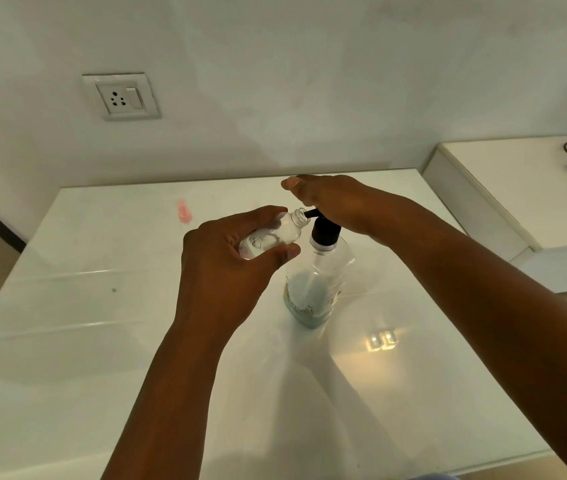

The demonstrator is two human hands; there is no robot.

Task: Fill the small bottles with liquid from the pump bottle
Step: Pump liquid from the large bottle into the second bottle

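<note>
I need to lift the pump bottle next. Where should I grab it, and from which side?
Grip the pump bottle round its clear upper body, just under the black collar, coming from the right. It stands upright on the table, the right hand already rests on its pump, and the left hand holds the small bottle at the spout on the left.

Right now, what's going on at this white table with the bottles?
A person is filling a small bottle from a pump bottle standing on the white table. The left hand holds the small clear bottle tilted, its open neck right at the black spout. The right hand rests on top of the pump head. The pump bottle looks low, with liquid only near its bottom. Something small and pink lies farther back on the table, too blurred to identify.
</note>
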